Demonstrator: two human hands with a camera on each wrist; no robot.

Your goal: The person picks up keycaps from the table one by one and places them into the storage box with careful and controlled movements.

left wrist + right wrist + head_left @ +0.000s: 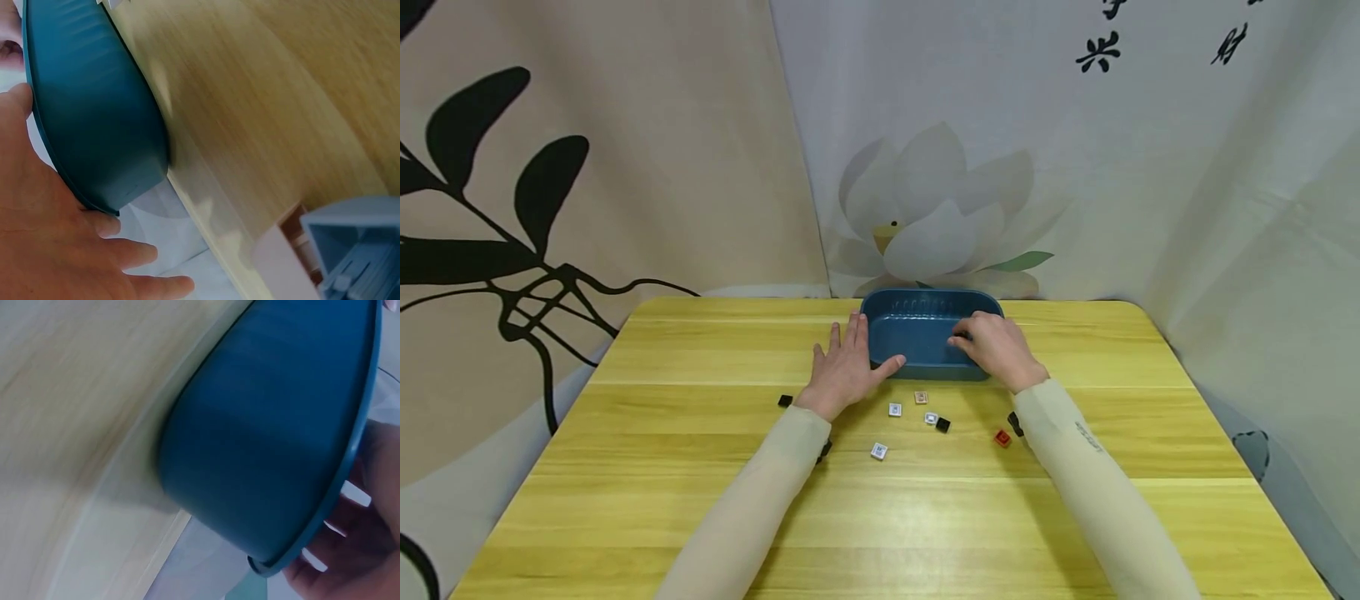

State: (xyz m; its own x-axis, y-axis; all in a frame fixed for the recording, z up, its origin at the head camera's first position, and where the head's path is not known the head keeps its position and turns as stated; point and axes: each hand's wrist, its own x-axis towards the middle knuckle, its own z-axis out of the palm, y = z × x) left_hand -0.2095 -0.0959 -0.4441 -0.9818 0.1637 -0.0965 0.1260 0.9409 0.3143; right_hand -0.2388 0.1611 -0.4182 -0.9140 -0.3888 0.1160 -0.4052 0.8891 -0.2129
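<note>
A dark blue rectangular basin [917, 371] stands at the far edge of the table; its outer wall [106, 112] fills much of the left wrist view. My left hand [844, 367] has its fingers spread and straight, with the thumb and fingers along the basin's left rim. Over the basin's right side hangs my right hand [996, 346], fingers bent down inside the rim. The right wrist view shows those fingers [340, 540] partly behind the blue wall [262, 425]; whether they hold anything is hidden.
Small square pieces lie before the basin: white ones [878, 451], a pinkish one [921, 397], black ones [943, 425] and a red one [1002, 438]. Some dark pieces [1015, 423] lie close to my forearms. A printed curtain [940, 125] hangs behind the wooden table [925, 533].
</note>
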